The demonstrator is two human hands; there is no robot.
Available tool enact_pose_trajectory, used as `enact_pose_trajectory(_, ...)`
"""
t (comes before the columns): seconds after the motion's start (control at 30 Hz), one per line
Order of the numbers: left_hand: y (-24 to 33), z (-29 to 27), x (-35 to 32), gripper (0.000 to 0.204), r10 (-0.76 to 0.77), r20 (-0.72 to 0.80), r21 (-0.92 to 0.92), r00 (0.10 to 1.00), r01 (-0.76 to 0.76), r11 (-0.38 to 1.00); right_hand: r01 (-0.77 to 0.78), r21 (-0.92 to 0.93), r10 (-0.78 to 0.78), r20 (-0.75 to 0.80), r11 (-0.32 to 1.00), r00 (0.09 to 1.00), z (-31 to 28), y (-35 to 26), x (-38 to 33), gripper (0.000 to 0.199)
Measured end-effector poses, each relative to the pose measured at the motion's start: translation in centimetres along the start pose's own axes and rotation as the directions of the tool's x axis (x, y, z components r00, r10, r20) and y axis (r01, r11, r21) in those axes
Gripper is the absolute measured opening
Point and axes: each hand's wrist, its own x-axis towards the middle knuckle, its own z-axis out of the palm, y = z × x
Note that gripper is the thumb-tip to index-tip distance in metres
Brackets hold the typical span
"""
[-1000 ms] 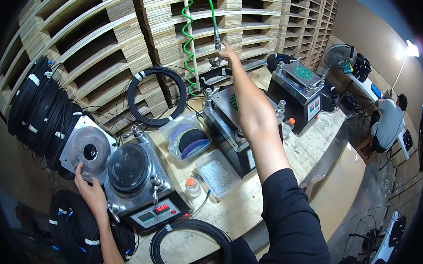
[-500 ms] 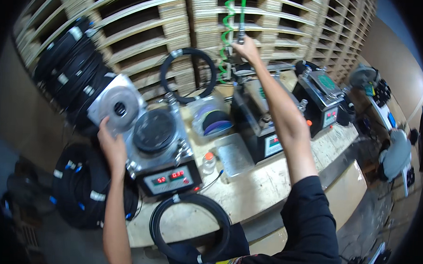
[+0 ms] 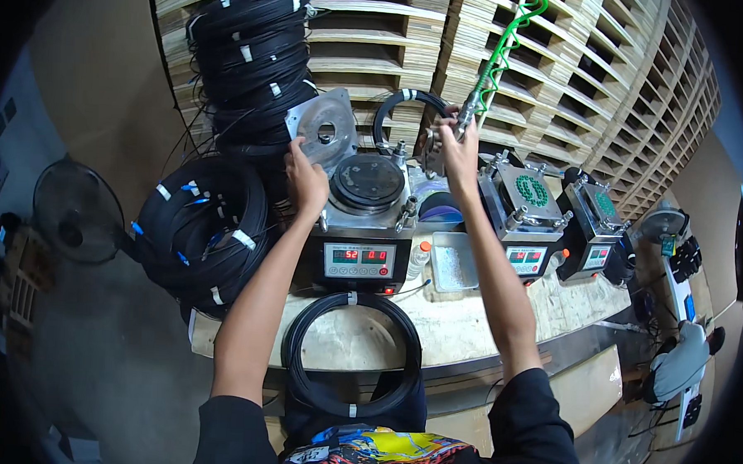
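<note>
My left hand (image 3: 307, 181) grips the lower edge of a square silvery plate with a round, hazy disc (image 3: 336, 123) that has a hole at its middle. The plate is tilted up beside the polishing machine (image 3: 328, 273). That machine carries a round black pad (image 3: 369, 180) on top, between metal corner posts. In my right hand (image 3: 459, 157) is a metal air blow gun (image 3: 469, 112), hung from a green coiled hose (image 3: 502, 54). My fingers wrap round it, above and right of the pad. Its lower end is partly hidden by my hand.
Black cable coils (image 3: 250, 77) are stacked at the left, with another pile (image 3: 160, 239) nearer me. A cable coil (image 3: 295, 336) overhangs the bench's front edge. An orange-capped bottle (image 3: 418, 259), a clear tray (image 3: 447, 268) and two more machines (image 3: 526, 257) stand rightward. Pallets rise behind.
My right hand has drawn the air blow gun down and closer to the plate, stretching the hose. My left hand still holds the plate. The whole view has turned and shifted.
</note>
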Motion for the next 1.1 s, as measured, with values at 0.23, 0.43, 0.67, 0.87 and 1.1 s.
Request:
enact_pose_trajectory(0.23, 1.0, -0.3, -0.3, 0.041, -0.072, -0.034, -0.023, 0.997, 0.072, 0.997, 0.12, -0.332, -0.141, -0.041, 0.936, 0.989, 3.6, 3.4, -2.8, 0.037)
enact_pose_trajectory(0.43, 1.4, -1.1, -0.3, 0.039, -0.1, -0.03, -0.005, 0.995, 0.1, 0.995, 0.006, -0.146, -0.005, 0.004, 0.989, 1.0, 4.3, 2.0, -3.8, 0.037)
enact_pose_trajectory(0.67, 1.4, -1.2, -0.4, 0.038, -0.096, -0.036, -0.036, 0.995, 0.094, 0.995, 0.042, -0.228, -0.035, 0.037, 0.973, 0.999, 4.8, 0.8, -5.7, 0.033)
enact_pose_trajectory(0.87, 1.4, -1.3, -0.3, 0.037, -0.098, -0.041, -0.051, 0.994, 0.096, 0.994, -0.08, -0.112, 0.085, 0.034, 0.991, 0.996, 5.2, 0.5, -6.6, 0.034)
enact_pose_trajectory(1.1, 1.8, -1.7, -0.4, 0.036, -0.119, -0.033, -0.054, 0.992, 0.117, 0.992, -0.143, -0.062, 0.146, 0.043, 0.988, 0.988, 5.9, 0.3, -7.3, 0.03)
